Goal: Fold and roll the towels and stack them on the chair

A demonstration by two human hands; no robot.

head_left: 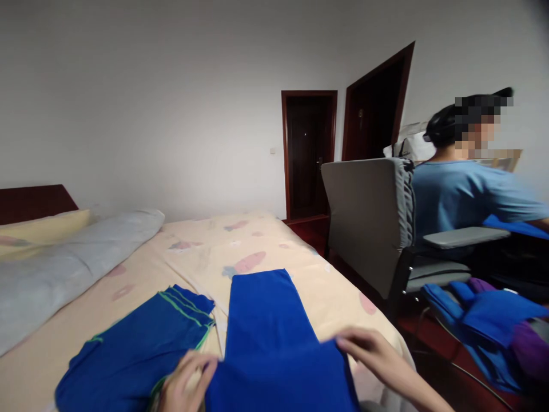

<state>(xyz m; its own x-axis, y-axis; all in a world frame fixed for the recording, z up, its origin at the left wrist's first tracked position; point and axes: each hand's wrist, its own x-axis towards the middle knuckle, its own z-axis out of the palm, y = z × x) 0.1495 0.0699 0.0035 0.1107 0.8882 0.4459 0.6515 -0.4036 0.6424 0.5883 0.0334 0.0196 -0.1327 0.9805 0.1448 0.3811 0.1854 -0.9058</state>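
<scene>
A bright blue cloth (283,380) is stretched between my two hands close to my body. My left hand (189,380) pinches its left corner, and my right hand (371,349) pinches its right corner; both are slightly blurred. Just beyond it, a flat blue strip of cloth (266,309) lies on the bed; I cannot tell whether the two are one piece. Left of it rest darker blue cloths (137,337) with green edging, loosely layered, near my left hand.
The bed (240,237) has a patterned cream sheet, with a grey-white bolster (86,252) at left. At right a person in a blue shirt (454,194) sits in a grey chair (364,212). Blue and purple fabric (493,315) is heaped beside the chair. A dark door (306,154) stands behind.
</scene>
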